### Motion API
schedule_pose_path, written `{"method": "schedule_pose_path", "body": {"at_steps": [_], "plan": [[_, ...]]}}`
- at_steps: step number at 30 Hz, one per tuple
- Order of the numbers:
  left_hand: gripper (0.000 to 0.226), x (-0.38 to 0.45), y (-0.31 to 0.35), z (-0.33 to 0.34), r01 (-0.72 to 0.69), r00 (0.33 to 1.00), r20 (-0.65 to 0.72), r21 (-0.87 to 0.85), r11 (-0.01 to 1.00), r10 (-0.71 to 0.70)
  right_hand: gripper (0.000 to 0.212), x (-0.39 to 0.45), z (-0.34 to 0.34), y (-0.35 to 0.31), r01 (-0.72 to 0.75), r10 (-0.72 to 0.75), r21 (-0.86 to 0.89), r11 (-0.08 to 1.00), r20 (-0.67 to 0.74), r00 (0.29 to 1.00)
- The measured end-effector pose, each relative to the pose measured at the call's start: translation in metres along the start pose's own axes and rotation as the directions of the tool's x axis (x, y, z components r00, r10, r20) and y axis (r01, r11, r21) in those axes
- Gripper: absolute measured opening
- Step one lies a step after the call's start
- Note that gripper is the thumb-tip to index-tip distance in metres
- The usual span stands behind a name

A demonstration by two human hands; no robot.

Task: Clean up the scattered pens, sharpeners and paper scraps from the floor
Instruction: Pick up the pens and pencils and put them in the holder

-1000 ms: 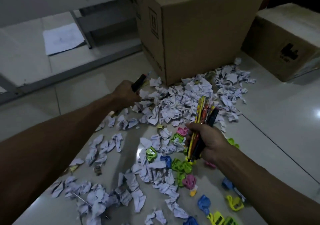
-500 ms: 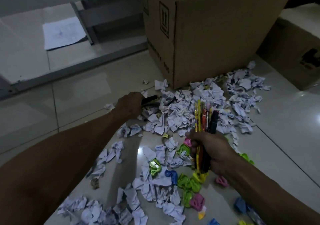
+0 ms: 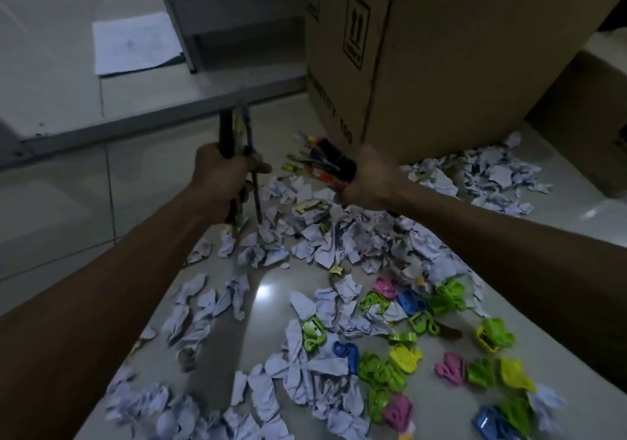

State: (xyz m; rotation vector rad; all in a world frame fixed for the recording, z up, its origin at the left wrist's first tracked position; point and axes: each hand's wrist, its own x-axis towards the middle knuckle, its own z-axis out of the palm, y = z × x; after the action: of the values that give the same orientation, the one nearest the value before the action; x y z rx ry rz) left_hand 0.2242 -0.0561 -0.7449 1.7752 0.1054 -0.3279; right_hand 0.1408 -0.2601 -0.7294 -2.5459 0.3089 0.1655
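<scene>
Two bunches of pens are gripped, one by the left hand, pens upright, one by the right hand, pens pointing left. Scraps and sharpeners are left scattered on the floor beside the box.

a big cardboard box stands on the tiled floor ahead of me, printed arrows on its side. a second cardboard box sits just right of it. off to my left a white paper sheet lies flat beside a grey metal frame.
</scene>
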Motion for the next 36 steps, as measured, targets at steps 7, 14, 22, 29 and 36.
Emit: {"method": "schedule_pose_path", "body": {"at_steps": [7, 14, 22, 29, 36], "plan": [[0.01, -0.01, -0.004, -0.046, 0.127, 0.99, -0.041, -0.14, 0.982, -0.134, 0.029, 0.045, 0.035, 0.002, 0.239, -0.175, -0.341, 0.909, 0.206, 0.963], [0.013, -0.026, -0.01, -0.072, 0.165, 0.985, -0.033, -0.146, 0.975, -0.171, 0.048, 0.054, 0.047, 0.002, 0.329, -0.161, -0.508, 0.796, 0.346, 0.924], [0.015, -0.032, -0.008, -0.077, 0.159, 0.984, -0.062, -0.14, 0.977, -0.169, 0.044, 0.043, 0.049, 0.004, 0.392, -0.171, -0.549, 0.738, 0.409, 0.896], [0.007, -0.035, -0.003, -0.076, 0.168, 0.981, -0.076, -0.146, 0.975, -0.18, 0.046, 0.03, 0.045, 0.014, 0.365, -0.124, -0.513, 0.777, 0.444, 0.887], [0.011, -0.041, -0.002, -0.071, 0.145, 0.984, -0.089, -0.099, 0.985, -0.154, 0.052, 0.018, 0.045, 0.013, 0.38, -0.217, -0.488, 0.786, 0.357, 0.908]]}}
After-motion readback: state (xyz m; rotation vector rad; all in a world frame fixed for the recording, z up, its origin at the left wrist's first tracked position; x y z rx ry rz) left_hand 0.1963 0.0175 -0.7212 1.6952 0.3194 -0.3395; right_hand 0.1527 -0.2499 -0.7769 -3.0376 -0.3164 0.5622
